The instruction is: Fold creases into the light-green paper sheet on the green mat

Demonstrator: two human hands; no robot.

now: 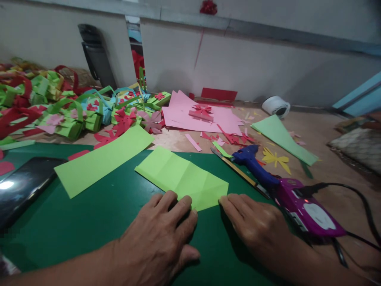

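along a pale wall, a tan floor or low worktop held a dark green cutting mat [89,222], and on it lay a light green rectangular sheet of paper with fold creases [181,178], angled with its near end toward the person. the left hand [160,234] rested flat, fingers spread a little and gripping nothing, its fingertips pressing the sheet's near edge. the right hand [253,222] lay just beside it, fingers loosely curled, one fingertip touching the sheet's near right corner; it held nothing either. the step in hand looked like creasing: both hands seemed to be flattening a fold at that near end. a next move would call for keeping the edges lined up and running firm pressure along the crease without letting the sheet slide. a longer plain light green paper strip [101,161] lay to the left on the mat, near a black phone [24,186]. to the right sat a blue and purple hot glue gun [282,194] with its black cord, and a yellow-edged ruler [238,171] beside it. farther back were pink paper sheets [196,115], a heap of green, red and blue paper baskets [59,107], and a white tape roll [276,105].
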